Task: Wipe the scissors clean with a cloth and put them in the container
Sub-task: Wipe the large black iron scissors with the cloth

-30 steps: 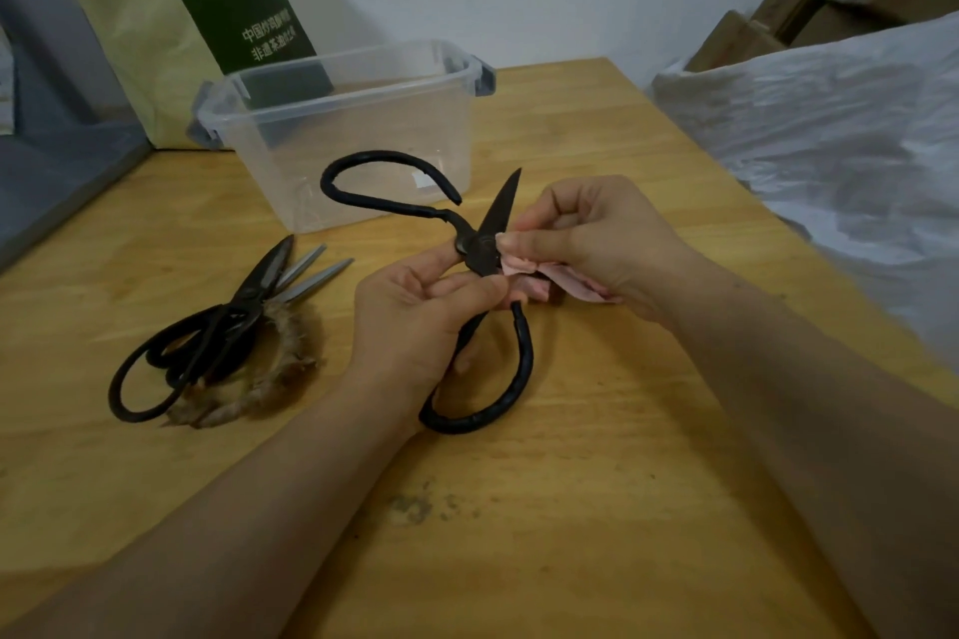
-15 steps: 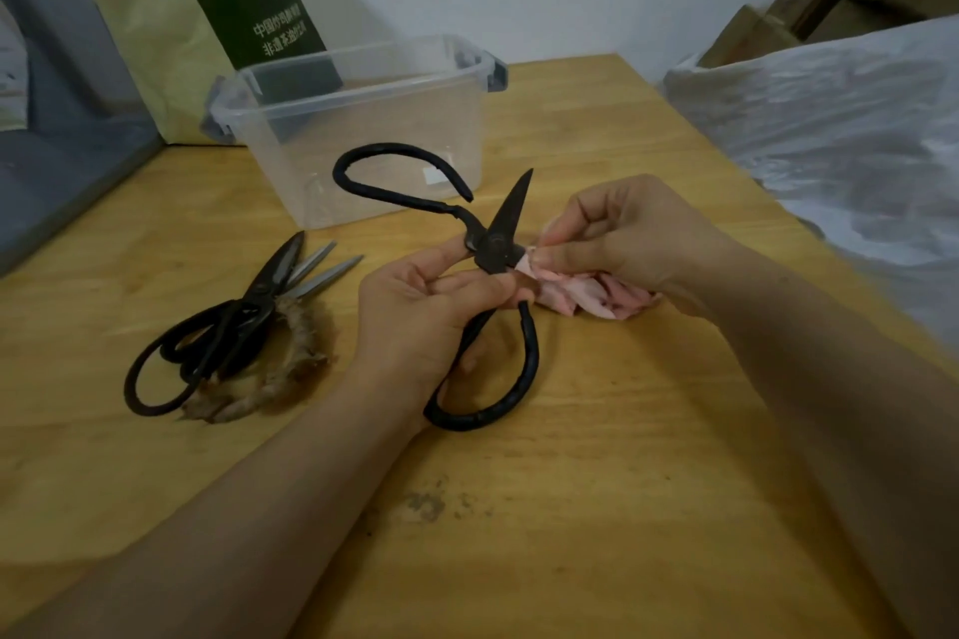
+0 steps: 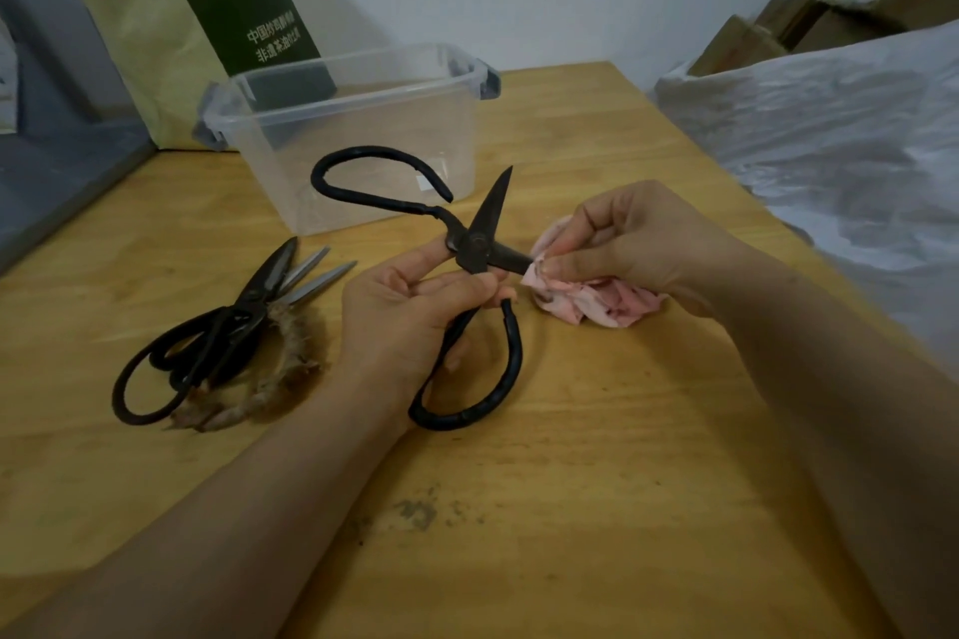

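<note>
— Where are the scissors?

— In the left hand, above the wooden table; fingers clenched round the pivot and one black handle; blades spread wide, one pointing up, the other toward the right.

— And the cloth?

— Pink, crumpled; the right hand pinches it round the tip of the lower blade, the rest bunched under the palm.

— The container?

— Clear plastic, lidless, just behind the scissors; nothing of the task inside it; a heap of other scissors lies on the table to the left, touching a frayed ring of fibre.
</note>
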### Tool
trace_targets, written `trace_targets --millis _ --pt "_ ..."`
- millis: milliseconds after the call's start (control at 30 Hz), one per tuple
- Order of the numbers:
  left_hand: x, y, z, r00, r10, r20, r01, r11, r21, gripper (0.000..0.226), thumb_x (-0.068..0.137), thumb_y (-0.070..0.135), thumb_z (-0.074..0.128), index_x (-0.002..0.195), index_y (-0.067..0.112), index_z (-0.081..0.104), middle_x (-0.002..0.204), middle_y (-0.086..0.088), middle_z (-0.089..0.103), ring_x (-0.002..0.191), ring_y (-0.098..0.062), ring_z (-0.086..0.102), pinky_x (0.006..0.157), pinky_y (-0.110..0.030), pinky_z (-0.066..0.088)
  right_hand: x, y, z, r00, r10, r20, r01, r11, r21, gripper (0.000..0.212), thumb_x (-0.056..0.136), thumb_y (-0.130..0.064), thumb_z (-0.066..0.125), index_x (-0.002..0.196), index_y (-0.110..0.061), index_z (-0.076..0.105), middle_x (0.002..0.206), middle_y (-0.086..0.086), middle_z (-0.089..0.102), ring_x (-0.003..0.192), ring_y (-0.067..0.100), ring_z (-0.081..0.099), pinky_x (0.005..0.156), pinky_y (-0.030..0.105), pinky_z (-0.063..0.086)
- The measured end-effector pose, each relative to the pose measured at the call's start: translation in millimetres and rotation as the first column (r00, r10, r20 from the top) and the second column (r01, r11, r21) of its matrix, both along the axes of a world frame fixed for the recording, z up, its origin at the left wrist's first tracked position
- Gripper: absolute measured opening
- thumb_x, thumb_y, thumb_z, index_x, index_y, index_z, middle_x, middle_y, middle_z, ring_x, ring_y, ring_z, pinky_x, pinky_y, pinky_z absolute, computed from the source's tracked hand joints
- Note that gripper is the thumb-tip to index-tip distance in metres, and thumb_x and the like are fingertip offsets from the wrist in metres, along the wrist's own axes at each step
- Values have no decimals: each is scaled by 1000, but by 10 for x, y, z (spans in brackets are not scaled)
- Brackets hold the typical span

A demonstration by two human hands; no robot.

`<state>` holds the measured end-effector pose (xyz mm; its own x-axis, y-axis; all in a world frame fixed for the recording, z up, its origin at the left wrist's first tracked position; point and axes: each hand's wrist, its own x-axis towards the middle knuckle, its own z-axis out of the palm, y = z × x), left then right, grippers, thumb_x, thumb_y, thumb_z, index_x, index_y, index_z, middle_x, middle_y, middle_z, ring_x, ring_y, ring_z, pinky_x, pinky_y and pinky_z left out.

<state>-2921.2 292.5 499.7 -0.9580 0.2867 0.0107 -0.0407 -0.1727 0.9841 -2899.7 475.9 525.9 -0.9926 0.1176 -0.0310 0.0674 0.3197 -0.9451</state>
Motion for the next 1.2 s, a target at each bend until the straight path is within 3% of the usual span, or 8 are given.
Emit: trace_targets --millis 233,333,433,600,767,933,1000,1200 --pt "15 17 3 999 -28 -21 27 1000 -9 37 80 -3 65 116 5 64 82 -16 74 42 -8 58 33 -16 36 -74 -136 -23 996 -46 -78 42 998 -47 12 71 -3 78 72 -7 67 56 -1 69 53 5 65 50 14 48" --pt "-14 -5 10 995 -92 -49 90 995 -35 39 81 -3 63 119 8 62 88 -10 75 74 -12 72 57 -17 55 -43 -114 -28 991 -71 -117 69 997 -22 12 70 -6 79 69 -10 68 58 5 70 58 17 66 56 24 51" --pt "-57 -25 37 985 -151 -85 143 985 -97 40 82 -2 62 120 12 61 97 -3 74 92 -12 70 82 -20 54 -28 -117 -28 985 -91 -148 85 995 -46 11 71 -7 79 70 -8 67 61 12 70 60 30 63 60 36 48" --pt "-82 -53 61 982 -177 59 179 983 -39 30 80 -4 62 108 5 67 96 -8 74 84 -14 71 67 -18 57 -44 -158 -29 985 -58 -162 60 998 8 12 71 -4 78 70 -8 67 59 7 69 49 11 63 43 19 49" --pt "-75 -53 56 993 -118 10 118 992 -33 32 76 -9 65 106 3 67 96 -9 74 89 -18 71 72 -22 57 -59 -199 -57 980 -36 -197 46 998 49 10 73 -3 77 76 -3 68 67 16 69 64 37 66 62 43 53" --pt "-80 -83 69 997 -77 12 76 997 13 29 75 -11 65 100 3 70 92 -10 75 88 -21 72 74 -24 58 -48 -66 -49 988 12 -154 4 995 103 11 68 -8 79 74 -6 70 78 16 73 72 25 71 66 30 58" --pt "-73 -79 62 997 -71 4 71 997 16 30 75 -11 65 102 1 69 93 -10 74 88 -20 72 71 -21 57 -41 -63 -44 987 15 -159 1 994 105 12 68 -9 79 76 -4 70 80 17 73 74 28 71 69 35 58" --pt "-58 -81 60 999 -53 -9 54 997 48 33 75 -11 65 106 0 67 94 -10 74 87 -19 72 71 -22 57 -47 -197 -39 983 24 -180 -24 1000 3 10 72 -2 75 76 -1 66 69 18 69 61 24 67 50 20 54"
